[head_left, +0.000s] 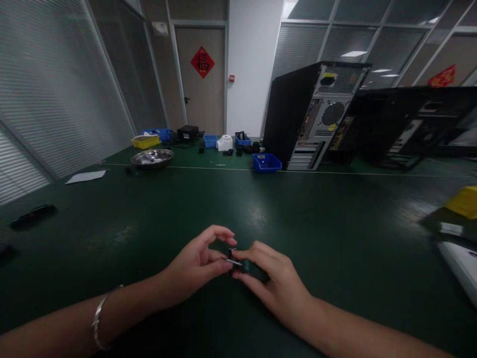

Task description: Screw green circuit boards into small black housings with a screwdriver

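Note:
Both my hands meet over the near middle of the dark green table (238,209). My left hand (196,266), with a thin silver bracelet on its wrist, pinches a small dark part with a metal edge (234,258) between thumb and fingers. From the other side my right hand (276,283) grips the same small part with curled fingers. The part is mostly hidden by the fingertips, so I cannot make out what it is.
A black computer tower (313,114) stands at the back, a blue bin (266,162) in front of it and a second open case (413,124) to the right. A metal bowl (152,157), a yellow bin (145,141) and paper (86,176) lie back left. A yellow object (464,201) sits at the right edge.

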Motion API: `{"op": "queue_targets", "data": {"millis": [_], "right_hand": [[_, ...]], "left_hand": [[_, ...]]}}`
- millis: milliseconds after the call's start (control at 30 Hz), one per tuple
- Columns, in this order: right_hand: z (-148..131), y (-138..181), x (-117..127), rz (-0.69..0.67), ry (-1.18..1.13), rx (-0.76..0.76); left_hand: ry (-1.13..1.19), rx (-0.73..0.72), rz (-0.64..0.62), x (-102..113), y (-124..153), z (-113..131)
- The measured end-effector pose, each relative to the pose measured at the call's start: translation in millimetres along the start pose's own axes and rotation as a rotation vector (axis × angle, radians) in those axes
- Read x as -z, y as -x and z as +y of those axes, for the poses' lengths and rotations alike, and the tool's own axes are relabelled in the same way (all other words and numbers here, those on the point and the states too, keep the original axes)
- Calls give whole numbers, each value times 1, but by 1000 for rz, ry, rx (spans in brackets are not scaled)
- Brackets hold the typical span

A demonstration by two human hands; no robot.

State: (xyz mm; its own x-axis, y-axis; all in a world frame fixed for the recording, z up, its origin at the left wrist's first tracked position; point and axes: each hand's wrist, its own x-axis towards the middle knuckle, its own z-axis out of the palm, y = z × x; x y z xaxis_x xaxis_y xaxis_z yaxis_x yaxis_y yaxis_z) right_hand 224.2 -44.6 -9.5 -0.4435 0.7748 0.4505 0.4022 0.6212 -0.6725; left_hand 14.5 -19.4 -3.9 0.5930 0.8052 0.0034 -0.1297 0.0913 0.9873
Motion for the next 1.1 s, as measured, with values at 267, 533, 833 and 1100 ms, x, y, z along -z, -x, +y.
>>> {"op": "queue_targets", "data": {"millis": [267,533,833,1100], "right_hand": [[2,2,-1,-60,21,24],[1,2,7,-41,-9,21],[2,2,9,-100,-97,-9],[-2,2,10,-128,-120,27]], "left_hand": [[32,122,-81,4,-6,1],[162,7,267,28,-13,12],[209,-305,1090,153,-33,22],[165,-312,1231,183,-30,22]]}}
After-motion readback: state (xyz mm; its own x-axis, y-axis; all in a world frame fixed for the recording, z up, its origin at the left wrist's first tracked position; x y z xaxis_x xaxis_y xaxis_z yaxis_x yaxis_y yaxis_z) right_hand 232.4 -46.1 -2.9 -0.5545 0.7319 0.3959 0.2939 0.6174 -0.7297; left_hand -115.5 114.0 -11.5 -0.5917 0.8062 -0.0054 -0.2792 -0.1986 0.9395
